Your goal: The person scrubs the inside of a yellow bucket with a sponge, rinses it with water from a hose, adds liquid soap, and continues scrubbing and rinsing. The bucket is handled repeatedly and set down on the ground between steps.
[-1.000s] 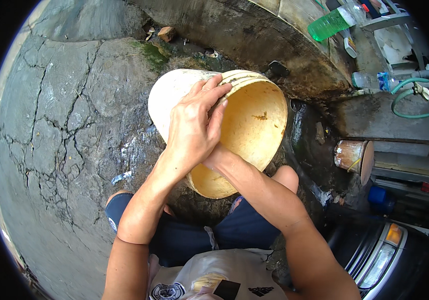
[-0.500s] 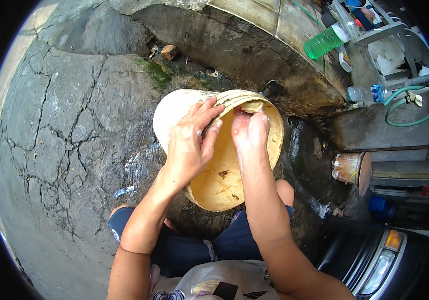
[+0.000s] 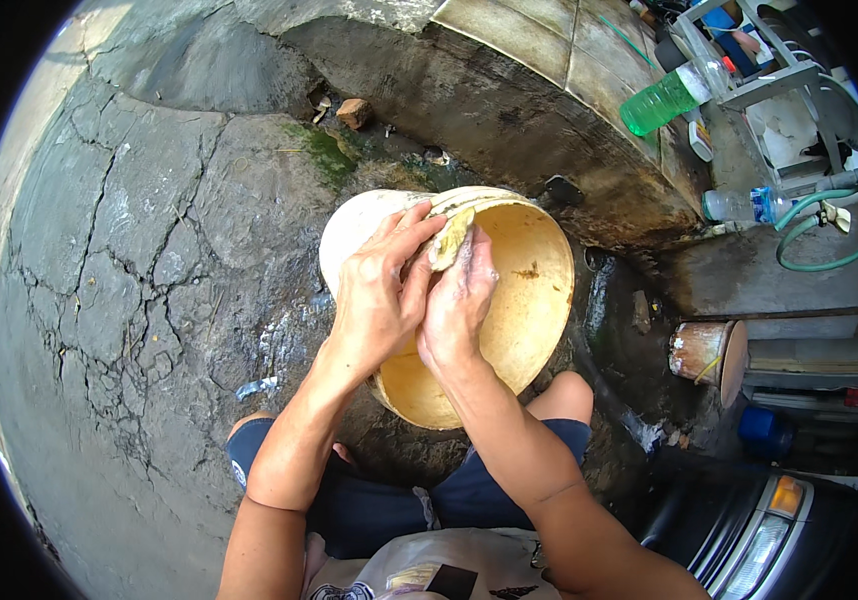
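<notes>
Pale bucket [image 3: 354,232] is tipped over right under both hands, open end angled right and back toward the person. Left hand [image 3: 379,285] lies with fingers stretched over its rim [image 3: 519,200]; can't tell if it's really gripping. Right hand [image 3: 461,300] is just beside it, pinching a yellowish pad [image 3: 452,238] up by the rim. Dark ledge [image 3: 489,105] sits close past the far edge; roomiest side's left, over cracked concrete [image 3: 109,280].

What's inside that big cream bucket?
A brown patch shows on the inner wall of the bucket. The right hand, holding a yellowish pad, hides some of the interior, so I can't tell what's behind it.
</notes>
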A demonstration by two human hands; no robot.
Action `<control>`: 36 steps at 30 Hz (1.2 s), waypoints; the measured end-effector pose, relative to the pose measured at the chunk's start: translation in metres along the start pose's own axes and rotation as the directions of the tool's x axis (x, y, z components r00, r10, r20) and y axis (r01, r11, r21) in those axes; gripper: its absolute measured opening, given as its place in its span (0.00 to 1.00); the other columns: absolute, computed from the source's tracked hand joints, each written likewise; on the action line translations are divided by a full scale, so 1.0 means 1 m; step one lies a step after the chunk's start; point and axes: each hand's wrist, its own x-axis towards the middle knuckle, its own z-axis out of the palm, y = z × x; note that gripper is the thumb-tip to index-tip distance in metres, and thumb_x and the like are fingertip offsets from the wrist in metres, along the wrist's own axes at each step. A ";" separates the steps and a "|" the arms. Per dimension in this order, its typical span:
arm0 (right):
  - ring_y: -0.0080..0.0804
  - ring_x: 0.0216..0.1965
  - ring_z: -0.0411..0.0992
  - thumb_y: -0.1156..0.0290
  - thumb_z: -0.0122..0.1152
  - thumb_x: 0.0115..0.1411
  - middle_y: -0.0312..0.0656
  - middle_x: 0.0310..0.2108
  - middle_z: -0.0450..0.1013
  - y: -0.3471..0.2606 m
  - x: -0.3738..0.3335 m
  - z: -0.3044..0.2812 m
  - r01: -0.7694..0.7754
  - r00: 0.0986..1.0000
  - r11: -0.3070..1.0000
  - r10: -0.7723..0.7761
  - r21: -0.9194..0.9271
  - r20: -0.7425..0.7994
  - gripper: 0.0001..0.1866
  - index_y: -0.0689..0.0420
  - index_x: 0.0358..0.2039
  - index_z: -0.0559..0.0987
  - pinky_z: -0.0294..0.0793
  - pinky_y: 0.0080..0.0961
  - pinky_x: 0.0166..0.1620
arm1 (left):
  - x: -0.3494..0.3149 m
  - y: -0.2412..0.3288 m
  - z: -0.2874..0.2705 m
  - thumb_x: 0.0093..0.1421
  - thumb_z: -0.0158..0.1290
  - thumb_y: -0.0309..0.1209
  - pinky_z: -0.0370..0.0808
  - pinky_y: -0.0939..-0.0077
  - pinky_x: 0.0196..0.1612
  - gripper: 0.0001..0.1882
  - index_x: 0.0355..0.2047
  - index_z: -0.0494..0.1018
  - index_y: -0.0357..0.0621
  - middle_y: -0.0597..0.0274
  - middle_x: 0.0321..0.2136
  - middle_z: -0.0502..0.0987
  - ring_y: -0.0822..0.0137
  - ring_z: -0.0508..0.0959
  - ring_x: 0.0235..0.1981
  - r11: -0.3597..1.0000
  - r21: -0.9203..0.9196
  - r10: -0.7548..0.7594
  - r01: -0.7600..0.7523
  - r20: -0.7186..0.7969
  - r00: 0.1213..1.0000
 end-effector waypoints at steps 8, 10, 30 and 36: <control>0.40 0.58 0.70 0.65 0.49 0.73 0.51 0.56 0.71 0.089 -0.020 -0.058 0.254 0.820 0.843 0.072 -0.474 0.567 0.19 0.63 0.58 0.70 0.71 0.37 0.58 | 0.000 -0.006 -0.014 0.66 0.52 0.20 0.70 0.60 0.66 0.17 0.54 0.77 0.33 0.41 0.58 0.77 0.48 0.74 0.64 0.999 -0.028 -0.027 0.027 -0.012 1.000; 0.49 0.57 0.73 0.63 0.50 0.72 0.56 0.52 0.75 0.101 -0.023 -0.077 0.250 0.652 0.564 0.503 -0.787 0.567 0.17 0.60 0.54 0.74 0.71 0.44 0.59 | 0.001 -0.006 -0.017 0.67 0.51 0.20 0.70 0.61 0.66 0.17 0.55 0.77 0.34 0.42 0.58 0.77 0.49 0.74 0.64 0.995 -0.076 -0.068 0.065 -0.027 0.997; 0.42 0.53 0.77 0.70 0.50 0.66 0.53 0.51 0.78 0.307 0.065 -0.107 0.723 0.641 0.102 0.270 -0.684 0.718 0.18 0.59 0.53 0.80 0.77 0.41 0.55 | -0.018 -0.040 -0.034 0.71 0.51 0.27 0.71 0.67 0.64 0.17 0.57 0.76 0.32 0.43 0.59 0.77 0.59 0.75 0.62 0.943 -0.218 -0.268 0.250 -0.060 0.961; 0.43 0.52 0.78 0.70 0.49 0.67 0.53 0.52 0.78 0.309 0.060 -0.137 0.927 0.039 0.287 0.572 -0.244 0.819 0.17 0.59 0.52 0.79 0.77 0.41 0.54 | -0.001 -0.063 -0.038 0.69 0.52 0.26 0.77 0.70 0.55 0.17 0.56 0.77 0.31 0.47 0.52 0.81 0.62 0.81 0.52 0.888 -0.313 -0.377 0.336 -0.082 0.922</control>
